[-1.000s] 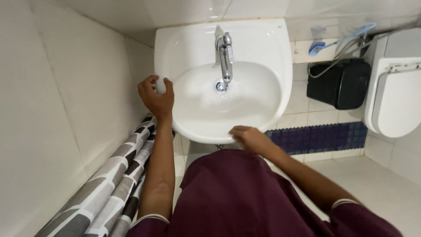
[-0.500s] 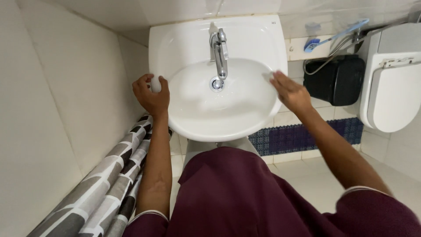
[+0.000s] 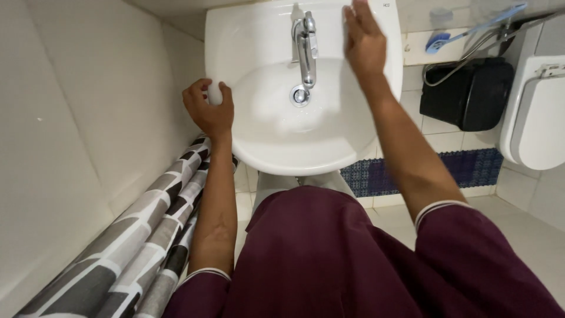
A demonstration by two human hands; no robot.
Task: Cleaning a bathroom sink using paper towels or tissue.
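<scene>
A white wash basin (image 3: pixel 282 156) with a chrome tap (image 3: pixel 306 50) is fixed to the wall below me. My left hand (image 3: pixel 207 112) rests on the basin's left rim, with its fingers curled around a small white rounded object (image 3: pixel 215 94). I cannot tell what that object is. My right hand (image 3: pixel 365 41) lies palm down on the basin's back right ledge, just right of the tap. Its fingers are stretched out and nothing shows in it. My dark red shirt (image 3: pixel 329 259) fills the bottom of the view.
A grey and white patterned curtain (image 3: pixel 135 241) hangs at the lower left against a white tiled wall. A black bin (image 3: pixel 465 94) stands right of the basin, with a blue brush (image 3: pixel 438 41) above it. A white toilet (image 3: pixel 535 123) is at the far right. A dark blue tile strip (image 3: pixel 382 174) runs along the floor.
My right hand has moved from the basin's front rim, past its right side, up to the back ledge beside the tap. My left hand has stayed on the left rim.
</scene>
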